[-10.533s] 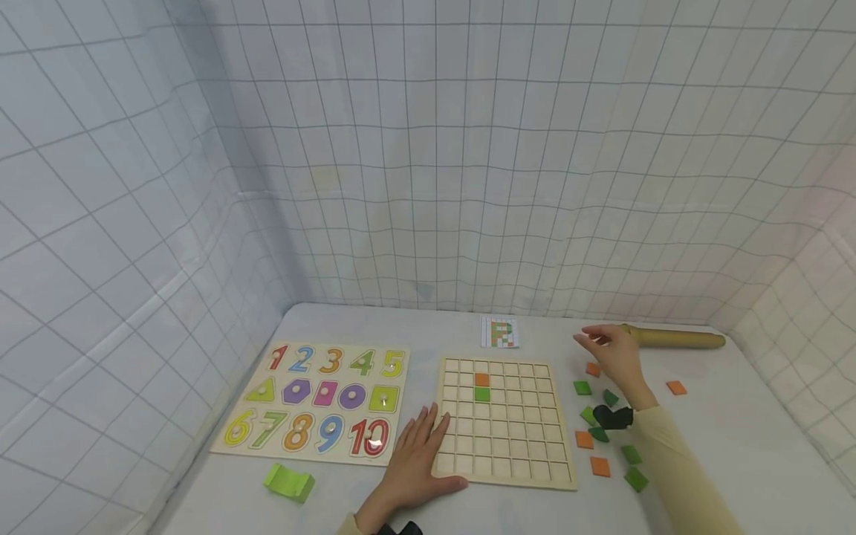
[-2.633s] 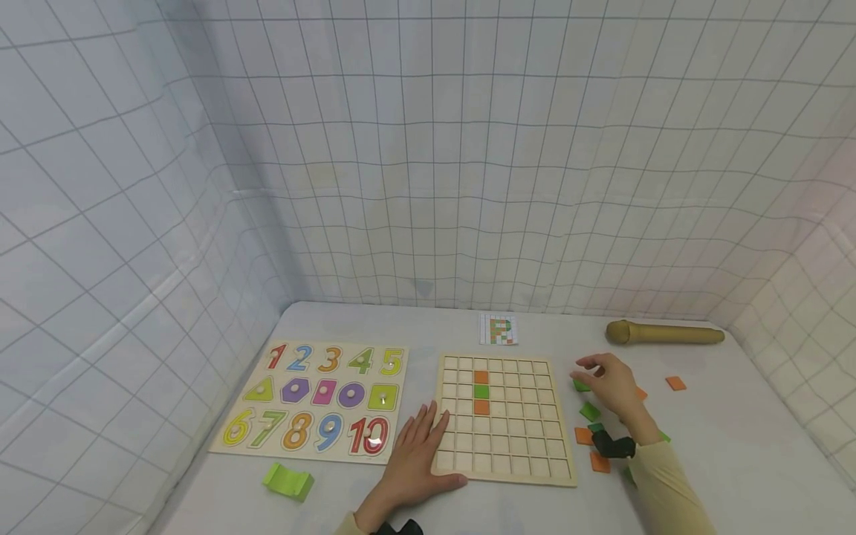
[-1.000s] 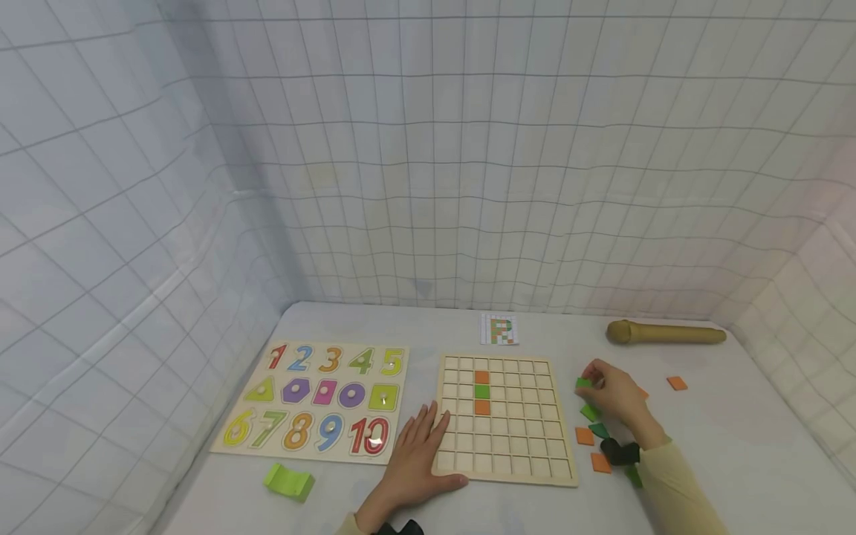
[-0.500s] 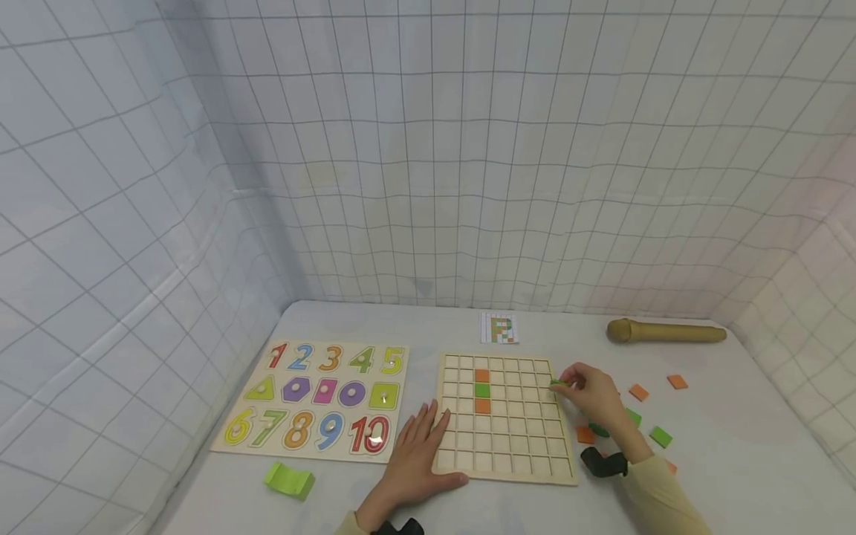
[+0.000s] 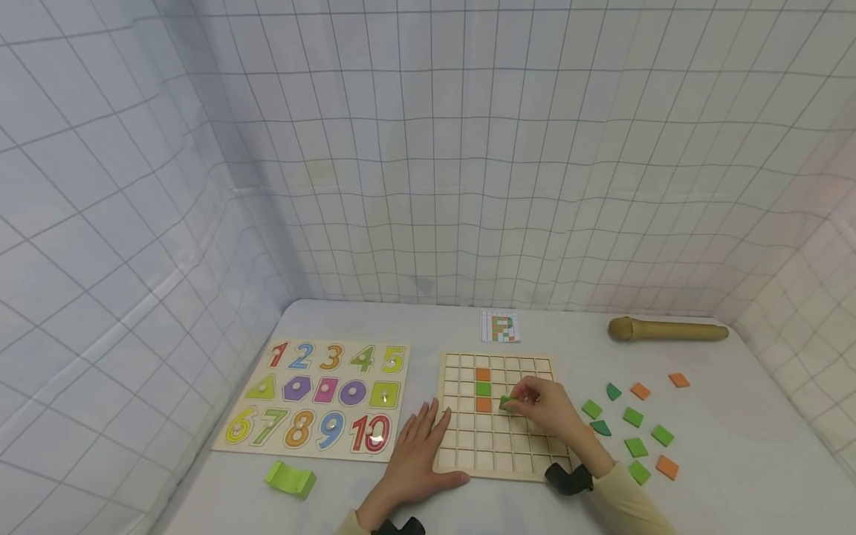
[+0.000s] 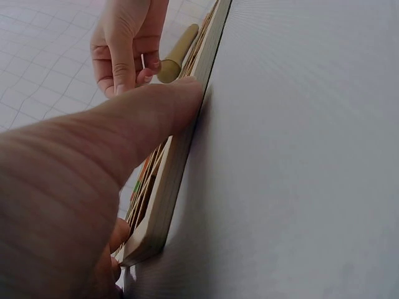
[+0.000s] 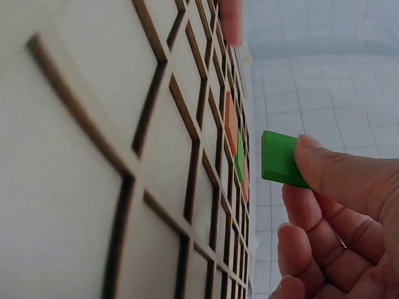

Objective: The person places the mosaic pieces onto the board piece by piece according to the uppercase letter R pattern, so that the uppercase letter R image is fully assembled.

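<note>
My right hand (image 5: 545, 407) pinches a green square tile (image 7: 280, 157) between thumb and fingers, over the wooden grid board (image 5: 461, 438). In the head view that tile is just right of a short column of tiles set in the board: an orange tile (image 5: 483, 374), a green tile (image 5: 484, 388) and a lower orange tile (image 5: 484, 405). My left hand (image 5: 416, 453) rests spread at the board's lower left corner, thumb along the front edge. The left wrist view shows its thumb (image 6: 156, 106) lying across the board's rim.
Loose green and orange tiles (image 5: 640, 391) and dark green rounded pieces (image 5: 613, 391) lie right of the board. A small pattern card (image 5: 500, 326) is behind it. A number puzzle (image 5: 334, 375) and a green block (image 5: 290, 479) stand left; a tan stick (image 5: 669, 330) lies back right.
My right hand took the green tile from the loose pieces on the right and carried it left over the board. Earlier, the lower orange tile joined the column. My left hand stayed put.
</note>
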`<action>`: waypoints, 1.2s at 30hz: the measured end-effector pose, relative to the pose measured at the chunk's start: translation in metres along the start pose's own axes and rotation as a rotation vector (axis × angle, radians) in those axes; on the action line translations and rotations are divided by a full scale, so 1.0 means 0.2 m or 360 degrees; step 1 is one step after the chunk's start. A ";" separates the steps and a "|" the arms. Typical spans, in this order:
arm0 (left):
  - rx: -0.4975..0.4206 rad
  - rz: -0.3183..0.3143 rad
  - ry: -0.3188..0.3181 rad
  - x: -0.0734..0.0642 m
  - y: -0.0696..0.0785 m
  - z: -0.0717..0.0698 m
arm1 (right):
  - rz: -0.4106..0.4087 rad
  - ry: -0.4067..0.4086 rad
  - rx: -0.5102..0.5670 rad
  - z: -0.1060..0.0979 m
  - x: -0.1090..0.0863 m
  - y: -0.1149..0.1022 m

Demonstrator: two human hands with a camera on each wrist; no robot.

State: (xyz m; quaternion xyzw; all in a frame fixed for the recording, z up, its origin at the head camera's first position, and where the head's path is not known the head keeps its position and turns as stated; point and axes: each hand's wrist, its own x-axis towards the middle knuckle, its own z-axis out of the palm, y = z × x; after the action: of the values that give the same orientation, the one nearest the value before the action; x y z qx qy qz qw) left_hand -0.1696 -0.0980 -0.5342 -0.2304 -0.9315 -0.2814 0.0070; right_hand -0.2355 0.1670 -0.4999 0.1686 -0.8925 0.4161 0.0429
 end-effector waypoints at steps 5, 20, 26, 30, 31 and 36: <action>0.0006 0.0005 -0.0002 0.00 0.00 0.00 | -0.0067 -0.0100 0.0036 0.06 0.00 -0.03; 0.0006 0.0012 -0.0005 0.00 -0.01 0.01 | -0.0054 -0.0195 0.0032 0.13 0.01 -0.05; 0.0004 0.0013 0.0000 0.00 0.00 0.00 | -0.0040 -0.0218 0.0015 0.13 0.01 -0.06; 0.0000 0.0011 -0.0001 0.00 0.00 0.00 | -0.0027 -0.0246 -0.0004 0.14 0.01 -0.06; 0.0000 0.0010 -0.0001 0.00 0.00 0.00 | -0.0022 -0.0255 -0.0008 0.14 0.01 -0.06; 0.0011 0.0002 -0.0008 0.00 -0.01 0.01 | -0.0037 -0.0280 -0.0025 0.14 0.02 -0.06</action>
State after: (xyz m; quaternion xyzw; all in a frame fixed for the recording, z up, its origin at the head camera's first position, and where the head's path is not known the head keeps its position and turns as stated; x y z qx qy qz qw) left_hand -0.1705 -0.0982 -0.5362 -0.2316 -0.9324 -0.2776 0.0055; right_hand -0.2328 0.1379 -0.5096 0.2145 -0.8940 0.3922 -0.0294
